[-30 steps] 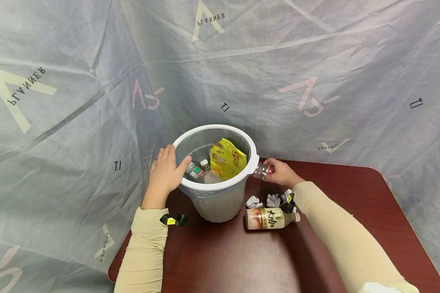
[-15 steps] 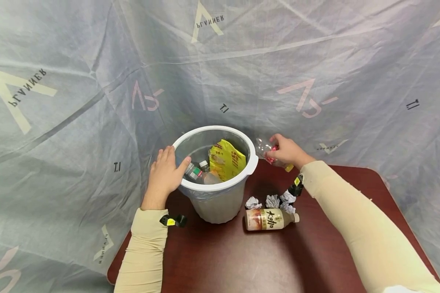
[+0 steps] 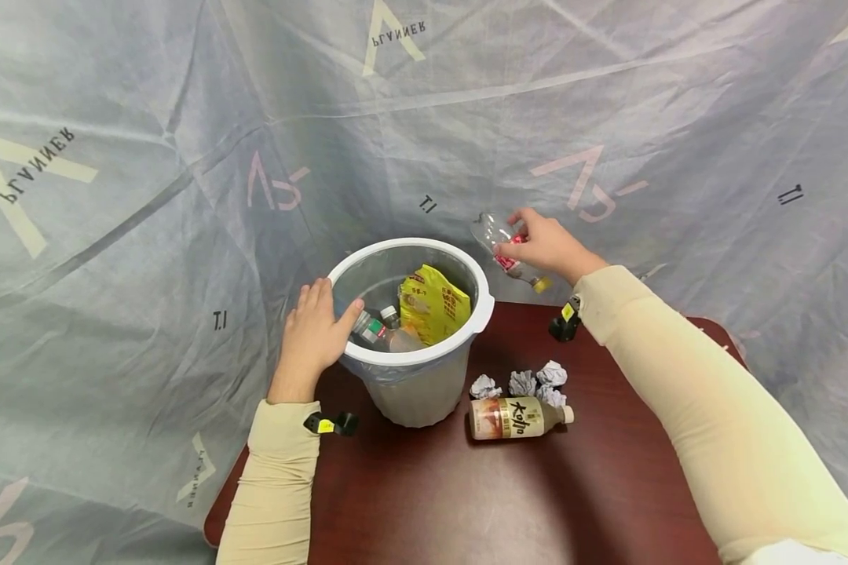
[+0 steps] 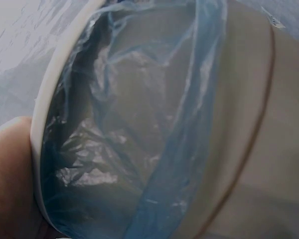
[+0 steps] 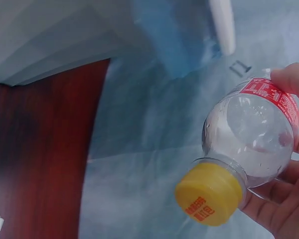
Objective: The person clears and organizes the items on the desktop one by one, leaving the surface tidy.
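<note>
A clear plastic bottle (image 3: 498,235) with a red label and a yellow cap (image 5: 209,193) is in my right hand (image 3: 547,247), gripped round its label. It is tilted, cap down, in the air to the right of the bin's rim. My left hand (image 3: 313,329) rests on the left side of the white rim (image 3: 413,359), fingers straight and thumb over the edge. The grey trash bin (image 3: 420,396) has a bluish plastic liner (image 4: 174,149). Inside lie a yellow snack bag (image 3: 434,306) and a bottle with a green label (image 3: 374,328), among other bottles.
On the dark red table (image 3: 424,502), right of the bin, a brown drink bottle (image 3: 512,417) lies on its side. Several crumpled paper balls (image 3: 522,383) sit just behind it. Grey printed sheeting (image 3: 572,102) hangs behind and to the left.
My right hand has raised the clear bottle from low beside the bin to above rim height, turning it so the yellow cap shows. The left hand has stayed on the rim.
</note>
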Tool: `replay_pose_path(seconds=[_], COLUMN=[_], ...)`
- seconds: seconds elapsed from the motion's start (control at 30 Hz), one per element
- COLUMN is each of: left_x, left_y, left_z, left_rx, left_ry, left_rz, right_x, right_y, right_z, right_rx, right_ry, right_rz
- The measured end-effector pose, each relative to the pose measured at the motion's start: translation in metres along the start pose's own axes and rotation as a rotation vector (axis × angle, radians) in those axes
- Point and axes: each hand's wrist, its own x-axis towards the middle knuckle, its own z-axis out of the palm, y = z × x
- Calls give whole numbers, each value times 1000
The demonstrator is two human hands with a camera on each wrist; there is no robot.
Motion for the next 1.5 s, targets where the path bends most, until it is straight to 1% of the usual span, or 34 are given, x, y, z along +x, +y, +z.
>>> replay_pose_path(seconds=[0.2,0.4,0.57,0.8,1.0,1.2,1.5], left_x=[-2,-3,-3,-3,-2,0,-1], left_y=[-2,-2,-2,-2,-1,-3,-3], left_z=[-1,-3,-2,-2,-1,0,-1], left_rx=[-2,0,0,-4,0,-3,0], left_ry=[-3,1,8,10,1,5,7], left_rz=[-11,-12,-10,-12,-16,-10,-14], right_x=[7,14,20,29,31,30,26], right_y=[-30,-55,-77,-101,-114,-120,-126], right_z=[-7,-4,3,23,43,65,86], right_rx=[4,12,43,42,45,33,-51], right_ry=[-4,-28,-69,-74,-87,-155,-215], right_rz=[-23,-42,-45,-84,-106,-100,-71])
